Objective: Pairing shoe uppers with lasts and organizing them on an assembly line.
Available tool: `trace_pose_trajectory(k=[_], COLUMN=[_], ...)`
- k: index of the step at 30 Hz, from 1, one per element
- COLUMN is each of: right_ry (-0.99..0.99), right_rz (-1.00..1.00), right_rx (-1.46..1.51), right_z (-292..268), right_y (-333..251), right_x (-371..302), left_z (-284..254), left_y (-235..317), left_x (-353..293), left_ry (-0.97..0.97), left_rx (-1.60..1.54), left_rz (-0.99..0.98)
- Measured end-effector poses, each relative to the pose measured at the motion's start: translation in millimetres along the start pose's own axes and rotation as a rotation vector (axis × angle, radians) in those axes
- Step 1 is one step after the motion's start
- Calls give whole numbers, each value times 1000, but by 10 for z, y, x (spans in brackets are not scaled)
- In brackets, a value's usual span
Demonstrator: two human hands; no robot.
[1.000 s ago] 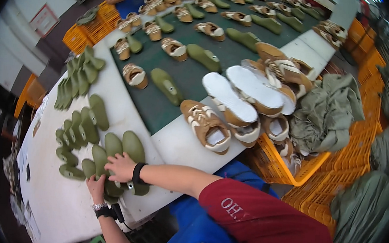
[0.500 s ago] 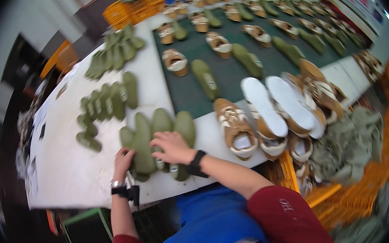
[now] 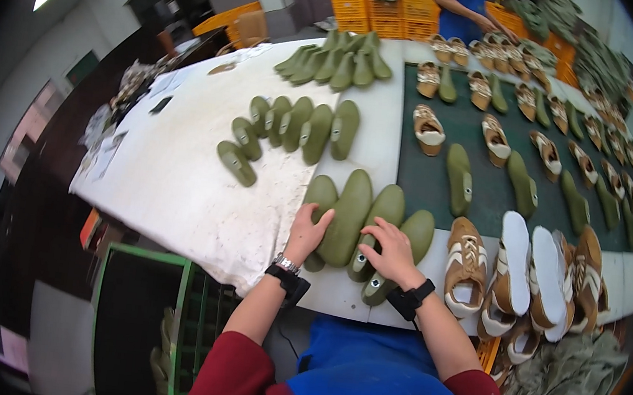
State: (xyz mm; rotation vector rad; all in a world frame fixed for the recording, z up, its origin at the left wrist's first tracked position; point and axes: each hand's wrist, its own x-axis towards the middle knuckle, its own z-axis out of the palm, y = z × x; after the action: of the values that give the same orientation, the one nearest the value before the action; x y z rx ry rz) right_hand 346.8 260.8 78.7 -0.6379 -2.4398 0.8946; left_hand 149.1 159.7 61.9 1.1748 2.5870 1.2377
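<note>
The left grip has fingertips on one last and its thumb against the edge of a large last. The right grip spreads bent fingers over a third last, while its back partly covers a fourth last. Whether either grip is clamped I cannot tell. The large last lies between the two grips, its rounded end pointing away past the fingertips.

Against half a second earlier, the grips stand farther apart, leaving more of the large last bare between them. The view has swung left: the green mat, then mostly straight beyond the grips, now sits beyond and right of them.

Beyond the left grip, a curved row of lasts lies on the white tabletop, with a bunched group farther off. Right of the right grip, near it, are brown shoes; past those, a cloth heap. Beyond lies the green mat, and farthest out a co-worker.
</note>
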Motion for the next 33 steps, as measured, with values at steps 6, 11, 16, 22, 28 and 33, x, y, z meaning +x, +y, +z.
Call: trace_pose_trajectory(k=[6, 11, 16, 22, 28, 33], right_ry=[25, 48, 25, -23, 37, 145], right_rz=[-69, -87, -126, -59, -63, -99], right_rx=[9, 53, 46, 32, -2, -47], right_z=[72, 30, 95, 84, 39, 20], right_y=[-25, -15, -40, -5, -42, -78], right_x=[102, 133, 150, 94, 73, 96], left_z=[-155, -74, -58, 5, -7, 137], left_y=[27, -18, -138, -118, -51, -303], left_x=[-383, -360, -89, -54, -5, 87], left_ry=[59, 156, 131, 113, 92, -45], left_rx=[-93, -178, -187, -174, -181, -155], left_rz=[30, 16, 54, 55, 61, 257])
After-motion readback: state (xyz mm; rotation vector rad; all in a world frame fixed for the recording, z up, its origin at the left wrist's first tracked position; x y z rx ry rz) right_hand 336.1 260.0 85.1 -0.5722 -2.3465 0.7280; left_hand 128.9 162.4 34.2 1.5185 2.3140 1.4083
